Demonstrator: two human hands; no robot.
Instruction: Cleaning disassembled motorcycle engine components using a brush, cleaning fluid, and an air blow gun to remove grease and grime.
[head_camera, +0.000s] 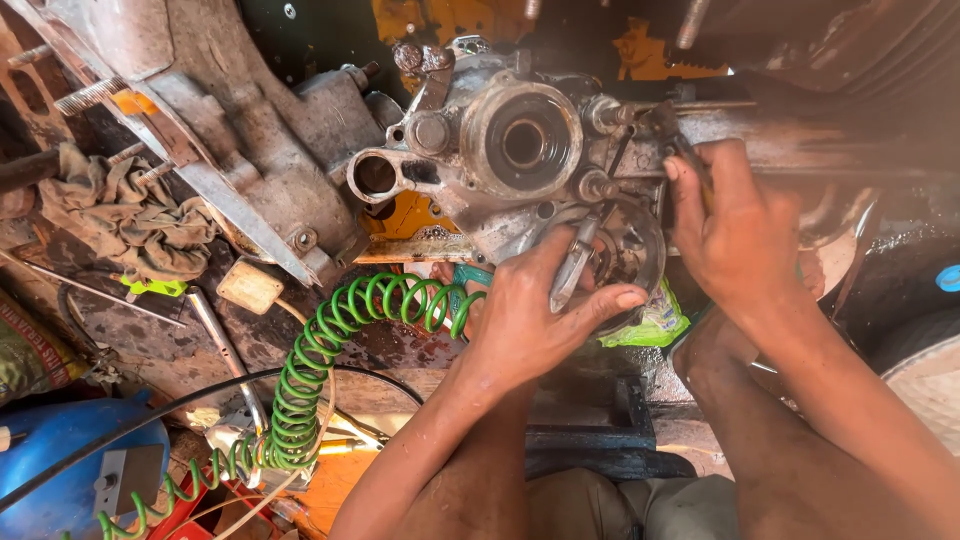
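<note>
While my left hand is gripping pliers at the engine casing, my right hand is closing around a tool handle on its upper bolt; the casing is sitting stripped, fasteners still being worked.

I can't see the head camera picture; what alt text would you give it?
Seen from above, a person's left hand and right hand work on a grimy metal engine casing, the left holding a slim metal tool against it. A green coiled hose and a dirty rag lie to the left on a cluttered, oily workbench.
</note>
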